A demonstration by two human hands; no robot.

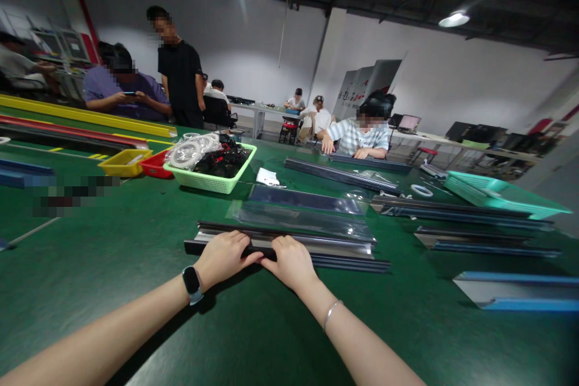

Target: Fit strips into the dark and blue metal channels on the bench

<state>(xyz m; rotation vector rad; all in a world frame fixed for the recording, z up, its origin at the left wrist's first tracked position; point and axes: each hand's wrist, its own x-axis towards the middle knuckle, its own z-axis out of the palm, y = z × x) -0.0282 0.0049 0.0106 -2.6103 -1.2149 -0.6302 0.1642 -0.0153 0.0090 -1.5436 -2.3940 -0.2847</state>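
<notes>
A long metal profile [332, 247] with a silvery inside and dark edges lies crosswise on the green table in front of me. My left hand [225, 258] wraps over its near edge left of the middle. Close beside it, my right hand [293, 262] grips the same edge, and the two thumbs nearly meet. The fingertips of both hands are hidden behind that edge. Just beyond the profile lie a clear plastic film [303, 220] and a flat dark strip [307, 199].
More profiles [493, 247] lie to the right, including a blue-edged one [520, 301]. A teal basket [506, 196] stands at the far right. On the left are a green basket [212, 181] of bagged parts, a red bin [157, 163] and a yellow bin [124, 163]. A co-worker [362, 132] sits opposite.
</notes>
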